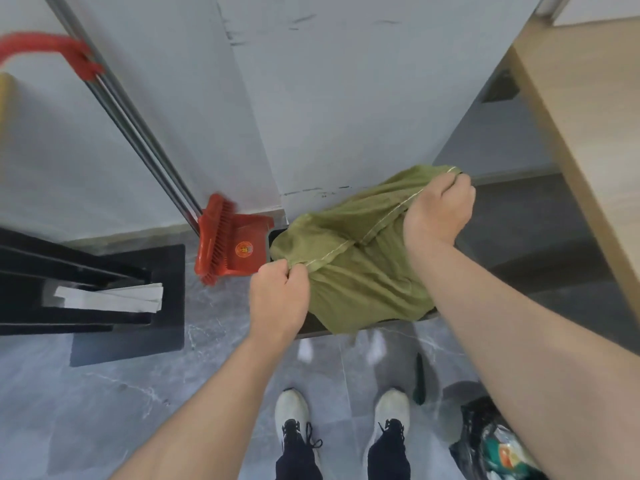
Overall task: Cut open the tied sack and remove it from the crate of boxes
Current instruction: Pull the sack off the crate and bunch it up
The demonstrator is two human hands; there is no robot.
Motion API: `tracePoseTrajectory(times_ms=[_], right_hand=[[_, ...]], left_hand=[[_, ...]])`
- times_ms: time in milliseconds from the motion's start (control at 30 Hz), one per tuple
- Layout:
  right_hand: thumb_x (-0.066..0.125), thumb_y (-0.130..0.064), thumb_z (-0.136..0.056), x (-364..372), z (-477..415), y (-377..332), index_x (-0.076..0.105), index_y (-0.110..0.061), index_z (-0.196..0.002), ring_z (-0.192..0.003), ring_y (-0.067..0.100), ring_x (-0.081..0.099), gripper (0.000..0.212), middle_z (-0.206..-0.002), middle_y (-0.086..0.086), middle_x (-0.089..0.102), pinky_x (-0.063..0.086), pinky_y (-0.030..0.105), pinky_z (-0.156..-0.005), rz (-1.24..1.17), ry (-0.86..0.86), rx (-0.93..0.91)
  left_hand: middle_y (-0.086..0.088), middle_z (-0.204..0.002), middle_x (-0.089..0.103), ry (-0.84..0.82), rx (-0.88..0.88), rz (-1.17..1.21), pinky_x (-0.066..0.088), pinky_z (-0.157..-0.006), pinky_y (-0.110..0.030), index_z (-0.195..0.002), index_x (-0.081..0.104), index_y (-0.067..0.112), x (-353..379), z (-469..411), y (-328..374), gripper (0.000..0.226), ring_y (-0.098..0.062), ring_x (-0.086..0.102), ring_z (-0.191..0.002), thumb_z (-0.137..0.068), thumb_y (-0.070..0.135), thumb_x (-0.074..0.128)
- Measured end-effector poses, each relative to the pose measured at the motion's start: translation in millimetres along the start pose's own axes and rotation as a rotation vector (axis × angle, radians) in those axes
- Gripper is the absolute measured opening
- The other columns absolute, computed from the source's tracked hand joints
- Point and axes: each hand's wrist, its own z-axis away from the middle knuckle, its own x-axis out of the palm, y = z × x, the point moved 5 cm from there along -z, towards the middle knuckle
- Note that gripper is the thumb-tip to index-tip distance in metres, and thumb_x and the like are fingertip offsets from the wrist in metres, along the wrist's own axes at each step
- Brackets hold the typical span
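Note:
A green woven sack (360,268) with a pale stitched seam lies bunched over a dark crate (311,329) on the floor against the wall. My left hand (278,299) grips the sack's near left edge at the seam. My right hand (438,211) is closed on the seam at the far right, holding it higher. The cloth stretches between both hands. The crate's contents are hidden under the sack. A dark slim tool (419,381) lies on the floor by my right foot.
A red broom and dustpan (230,242) lean at the wall left of the crate. A black stand (104,299) holding white paper sits further left. A wooden table edge (581,140) is at right, and a black plastic bag (491,441) lies at bottom right.

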Motion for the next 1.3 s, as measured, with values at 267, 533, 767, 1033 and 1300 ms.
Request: tracePoseTrajectory(times_ms=[267, 533, 767, 1033, 1300], right_hand=[[0.035, -0.015, -0.105, -28.9, 14.1, 8.1, 0.042, -0.006, -0.082, -0.08, 0.024, 0.04, 0.026, -0.088, 0.01, 0.048, 0.024, 0.029, -0.069, -0.04, -0.02, -0.079], [0.059, -0.025, -0.098, -46.5, 30.9, 6.2, 0.049, -0.007, -0.075, -0.069, 0.015, 0.042, 0.031, -0.086, 0.012, 0.053, 0.025, 0.025, -0.063, -0.032, -0.187, -0.196], [0.053, -0.02, -0.1, -65.2, 23.5, -22.5, 0.036, -0.017, -0.071, -0.063, 0.009, 0.037, 0.034, -0.081, 0.007, 0.046, 0.033, 0.022, -0.06, -0.179, -0.211, -0.212], [0.052, -0.024, -0.099, -97.9, 9.0, -72.2, 0.031, -0.019, -0.067, -0.066, 0.018, 0.045, 0.039, -0.074, -0.001, 0.043, 0.037, 0.034, -0.064, -0.134, -0.315, -0.166], [0.051, -0.024, -0.099, -135.6, 6.8, -123.9, 0.04, -0.015, -0.071, -0.076, 0.023, 0.057, 0.031, -0.082, 0.005, 0.053, 0.044, 0.034, -0.062, -0.099, -0.395, -0.256]], left_hand=[[0.001, -0.05, 0.037, 0.122, 0.137, 0.012, 0.026, -0.052, -0.033, -0.051, 0.033, 0.012, -9.2, 6.5, 28.3, 0.033, -0.02, 0.033, -0.051, -0.081, 0.023, 0.043], [-0.002, -0.054, 0.044, 0.197, 0.152, -0.094, 0.029, -0.056, -0.036, -0.053, 0.037, 0.011, 6.0, 24.8, 60.7, 0.039, -0.028, 0.039, -0.057, -0.09, 0.018, 0.047], [-0.004, -0.053, 0.042, 0.293, 0.182, -0.074, 0.038, -0.055, -0.043, -0.053, 0.037, 0.012, -4.2, 29.9, 96.4, 0.037, -0.042, 0.048, -0.06, -0.088, 0.024, 0.043], [-0.007, -0.054, 0.041, 0.2, 0.26, -0.153, 0.032, -0.054, -0.038, -0.055, 0.034, 0.013, -16.3, 55.6, 158.4, 0.034, -0.033, 0.041, -0.057, -0.085, 0.027, 0.042], [-0.015, -0.059, 0.048, 0.194, 0.246, -0.077, 0.039, -0.057, -0.043, -0.056, 0.033, 0.016, -29.5, 69.6, 203.7, 0.032, -0.038, 0.049, -0.061, -0.085, 0.027, 0.04]])
